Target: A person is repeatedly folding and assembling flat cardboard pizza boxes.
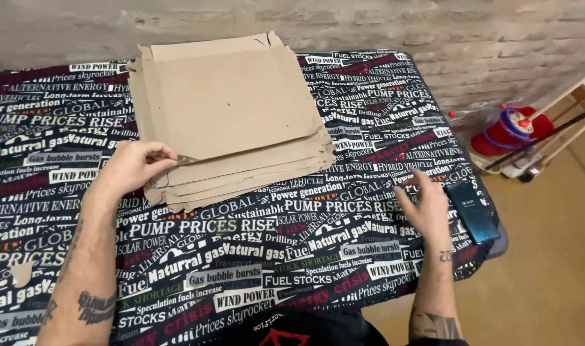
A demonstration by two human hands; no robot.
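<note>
Flat cardboard sheets (231,122) stacked on the tabletop (273,256).
Left hand (133,168) fingers pinch the stack's edge; right hand (427,208) rests, fingers loosely spread, beside a phone (475,211).

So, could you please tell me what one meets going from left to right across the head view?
Left hand → stack of flat cardboard sheets → right hand → dark phone → red mop bucket.

Flat brown cardboard box blanks (231,122) lay stacked on the table.
A dark-screened phone (473,211) lay at the right edge.
</note>
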